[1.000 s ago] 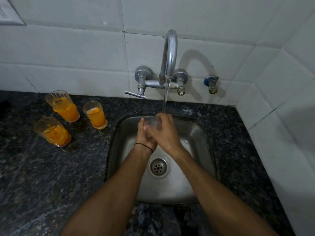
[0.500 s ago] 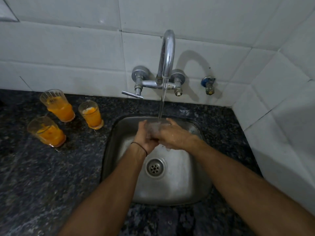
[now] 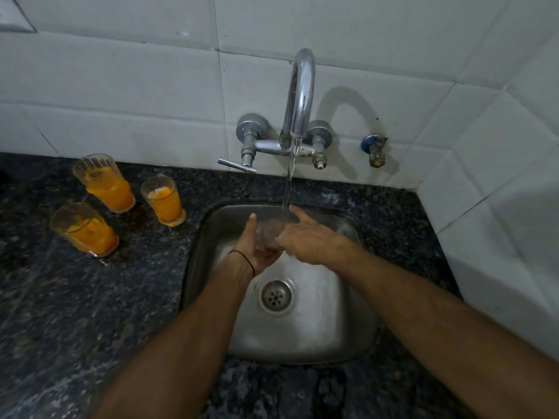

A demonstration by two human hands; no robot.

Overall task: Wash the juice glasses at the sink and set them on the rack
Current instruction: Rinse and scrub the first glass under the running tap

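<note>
Landmark: the square stainless-steel sink [image 3: 348, 334], set into the dark speckled granite counter [image 3: 60, 313]. Every place below is given from it.

Waiting glasses: three clear ribbed glasses part-full of orange juice stand left of the sink. The front one [image 3: 86, 229] looks tilted in this wide view, the rear one [image 3: 104, 184] stands beyond it, and the smallest one [image 3: 163, 199] is nearest the sink edge. Your left forearm could clip the nearest one and spill it.

Left hand: your left hand [image 3: 257, 246], over the sink's far half, cups the clear wet juice glass [image 3: 270, 234] from below, with its fingers curled round it.

Glass being washed: it sits under the water stream [image 3: 289, 189] and is blurred by splash. Wet glass is slick, so a loose hold could drop it onto the steel.

Right hand: your right hand [image 3: 305, 237] lies over the glass from the right with its fingers wrapped on it. Hard twisting could crack thin glass.

Tap: the curved chrome tap [image 3: 299, 95] stands behind the sink, and lifting the glass carelessly could knock the rim on it.

Rack: not in view, so you'd carry a dripping glass somewhere unseen.
</note>
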